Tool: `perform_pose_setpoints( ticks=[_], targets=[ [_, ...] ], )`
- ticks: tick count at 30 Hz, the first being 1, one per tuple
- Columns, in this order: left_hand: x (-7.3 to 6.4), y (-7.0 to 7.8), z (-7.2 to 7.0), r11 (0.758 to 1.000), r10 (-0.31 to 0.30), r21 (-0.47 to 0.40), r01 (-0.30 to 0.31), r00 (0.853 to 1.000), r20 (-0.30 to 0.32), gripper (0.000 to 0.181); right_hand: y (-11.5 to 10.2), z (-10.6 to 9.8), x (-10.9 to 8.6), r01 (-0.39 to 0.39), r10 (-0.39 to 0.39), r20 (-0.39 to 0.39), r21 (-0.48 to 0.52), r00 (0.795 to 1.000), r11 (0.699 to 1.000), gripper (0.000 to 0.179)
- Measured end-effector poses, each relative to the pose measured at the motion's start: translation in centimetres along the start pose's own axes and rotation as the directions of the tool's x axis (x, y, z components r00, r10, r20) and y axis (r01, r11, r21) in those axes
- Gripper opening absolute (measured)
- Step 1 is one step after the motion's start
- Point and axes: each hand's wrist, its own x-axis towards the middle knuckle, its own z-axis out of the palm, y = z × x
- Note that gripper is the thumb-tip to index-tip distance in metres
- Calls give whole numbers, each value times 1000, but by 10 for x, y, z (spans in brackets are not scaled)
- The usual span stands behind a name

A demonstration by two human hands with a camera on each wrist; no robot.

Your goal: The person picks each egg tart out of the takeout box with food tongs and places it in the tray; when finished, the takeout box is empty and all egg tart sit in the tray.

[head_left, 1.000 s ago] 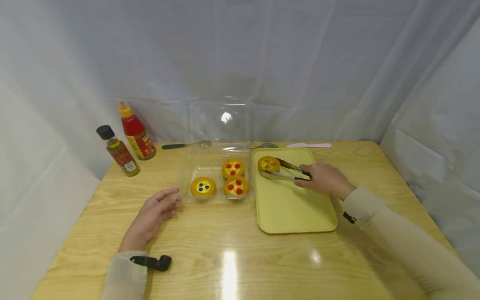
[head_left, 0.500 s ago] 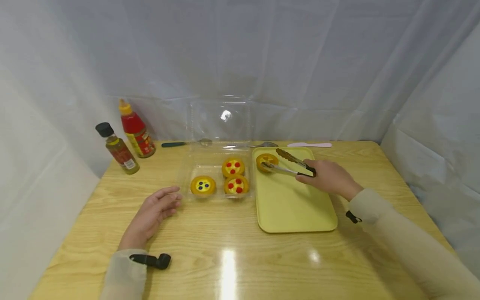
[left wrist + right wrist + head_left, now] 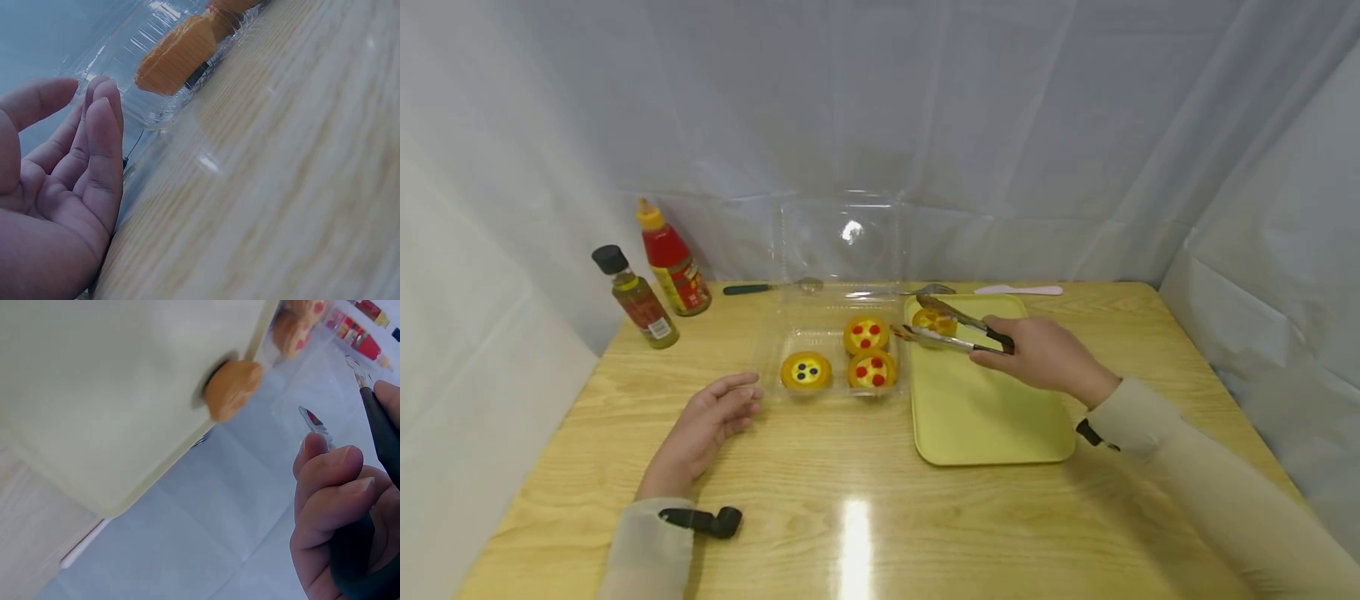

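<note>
My right hand (image 3: 1047, 354) grips a pair of metal tongs (image 3: 958, 340) by their black handles, the arms spread apart with nothing between the tips. The tongs hover over the left edge of a yellow tray (image 3: 992, 417) and partly hide a tart (image 3: 942, 323) lying at the tray's far left corner. Left of the tray stands a clear plastic container (image 3: 838, 250), lid raised. Inside it are a tart with blue dots (image 3: 806, 372) and two tarts with red dots (image 3: 872, 372). Beside its left side my left hand (image 3: 715, 425) rests on the table, fingers loosely bent, holding nothing.
A red sauce bottle (image 3: 676, 271) and a dark-capped bottle (image 3: 643, 308) stand at the back left. Along the table's back edge lie a green-handled spoon (image 3: 748, 289), a fork (image 3: 934, 289) and a pink knife (image 3: 1018, 291). A white sheet hangs behind the table.
The tongs have let go of the tart at the tray's far left corner and spread apart. My right hand has then swung them left toward the container. My left hand stays put.
</note>
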Motion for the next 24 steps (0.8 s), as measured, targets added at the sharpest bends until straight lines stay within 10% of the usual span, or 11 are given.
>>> perform_pose_setpoints(
  ticks=[8, 24],
  targets=[
    [-1, 0, 0, 1000, -5, -7, 5, 1000, 0, 40, -18, 8, 16, 88, -89, -26, -38, 996, 995, 32],
    [-1, 2, 2, 1000, -6, -1, 6, 1000, -9, 42, -45, 12, 54, 29, -11, 128, -137, 992, 990, 73]
  ],
)
